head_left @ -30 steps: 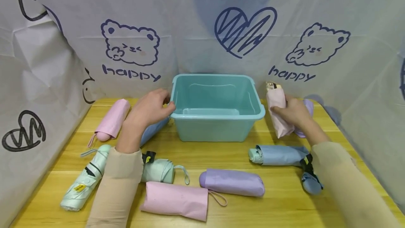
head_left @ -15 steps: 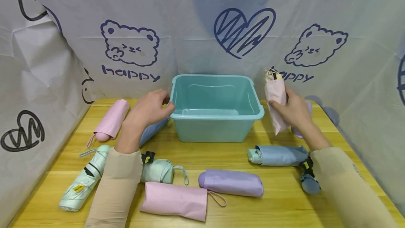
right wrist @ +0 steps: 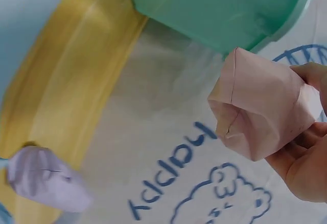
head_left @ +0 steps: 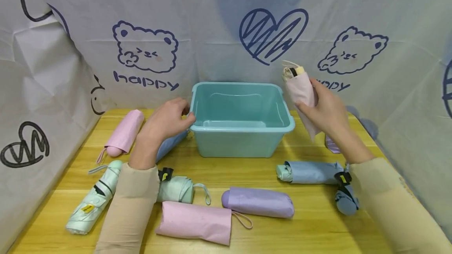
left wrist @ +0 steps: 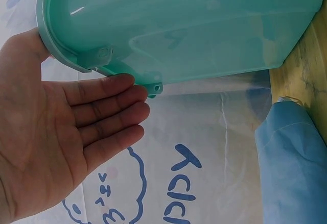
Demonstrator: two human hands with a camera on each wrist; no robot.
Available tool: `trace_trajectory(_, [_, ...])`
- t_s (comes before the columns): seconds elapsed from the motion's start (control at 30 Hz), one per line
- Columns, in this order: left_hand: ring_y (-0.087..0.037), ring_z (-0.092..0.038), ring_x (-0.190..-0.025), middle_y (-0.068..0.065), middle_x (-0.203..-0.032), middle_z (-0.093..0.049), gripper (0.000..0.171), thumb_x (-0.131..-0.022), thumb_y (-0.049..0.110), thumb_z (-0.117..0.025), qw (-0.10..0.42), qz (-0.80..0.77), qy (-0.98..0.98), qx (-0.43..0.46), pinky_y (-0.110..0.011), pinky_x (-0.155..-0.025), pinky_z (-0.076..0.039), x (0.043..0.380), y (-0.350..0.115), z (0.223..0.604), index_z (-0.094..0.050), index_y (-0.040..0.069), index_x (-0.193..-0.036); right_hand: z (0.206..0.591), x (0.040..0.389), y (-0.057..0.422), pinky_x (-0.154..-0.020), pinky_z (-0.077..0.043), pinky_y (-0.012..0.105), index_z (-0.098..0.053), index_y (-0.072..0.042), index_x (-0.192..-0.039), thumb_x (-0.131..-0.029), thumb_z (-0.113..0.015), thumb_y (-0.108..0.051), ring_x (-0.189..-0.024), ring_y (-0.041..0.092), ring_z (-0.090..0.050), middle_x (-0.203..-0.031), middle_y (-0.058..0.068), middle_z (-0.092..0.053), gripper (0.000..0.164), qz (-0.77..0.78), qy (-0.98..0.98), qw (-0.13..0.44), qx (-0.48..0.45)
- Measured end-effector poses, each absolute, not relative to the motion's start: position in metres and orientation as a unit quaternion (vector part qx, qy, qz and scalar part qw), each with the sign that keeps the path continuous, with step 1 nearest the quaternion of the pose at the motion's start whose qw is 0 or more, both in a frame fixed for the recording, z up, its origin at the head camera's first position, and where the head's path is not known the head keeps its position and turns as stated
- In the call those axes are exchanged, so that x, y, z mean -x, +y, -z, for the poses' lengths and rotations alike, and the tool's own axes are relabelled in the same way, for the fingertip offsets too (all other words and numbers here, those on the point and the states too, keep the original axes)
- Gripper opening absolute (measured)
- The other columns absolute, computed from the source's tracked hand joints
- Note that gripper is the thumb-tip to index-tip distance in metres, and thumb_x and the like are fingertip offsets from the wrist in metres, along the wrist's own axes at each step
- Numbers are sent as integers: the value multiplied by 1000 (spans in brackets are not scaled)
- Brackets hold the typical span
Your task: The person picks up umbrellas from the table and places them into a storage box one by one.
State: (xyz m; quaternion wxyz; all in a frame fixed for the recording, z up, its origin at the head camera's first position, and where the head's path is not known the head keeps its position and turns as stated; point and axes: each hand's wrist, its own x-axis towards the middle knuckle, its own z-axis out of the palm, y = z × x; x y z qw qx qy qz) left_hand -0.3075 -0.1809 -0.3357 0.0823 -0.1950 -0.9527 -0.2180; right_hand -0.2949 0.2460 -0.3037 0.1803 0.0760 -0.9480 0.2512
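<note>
- Your left hand [head_left: 167, 120]: fingers extended, touching teal bin [head_left: 240, 143], near table's [head_left: 247, 171] far edge.
- Your right hand [head_left: 327, 109]: clamped round pale-pink umbrella [head_left: 300, 89], aloft beside bin.

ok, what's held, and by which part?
The pale pink umbrella, in the right hand, gripped around the middle of its sleeve. The left hand holds nothing; it touches the teal bin's rim.
</note>
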Motion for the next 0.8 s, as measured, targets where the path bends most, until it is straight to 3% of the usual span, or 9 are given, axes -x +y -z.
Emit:
trace_trajectory(0.4, [-27,-56,-88,-10,-103,-64,26,-94,31,-54,81,216,-953,197,-44,-78,-48,310,-180,336,-64,8,-101,274,295,213,-88,-54,60,-43,-5,-155,-91,-77,-20,-110,42,-63,-136,24,-61,74,-191,-949,190,-162])
trace_trajectory(0.8, [-27,-57,-89,-9,-105,-64,27,-94,32,-54,73,220,-954,191,-44,-80,-49,308,-180,334,-64,8,-103,252,309,184,-88,-54,55,-48,-11,-153,-91,-78,-24,-110,34,-64,-137,16,-63,70,-121,-948,109,-272])
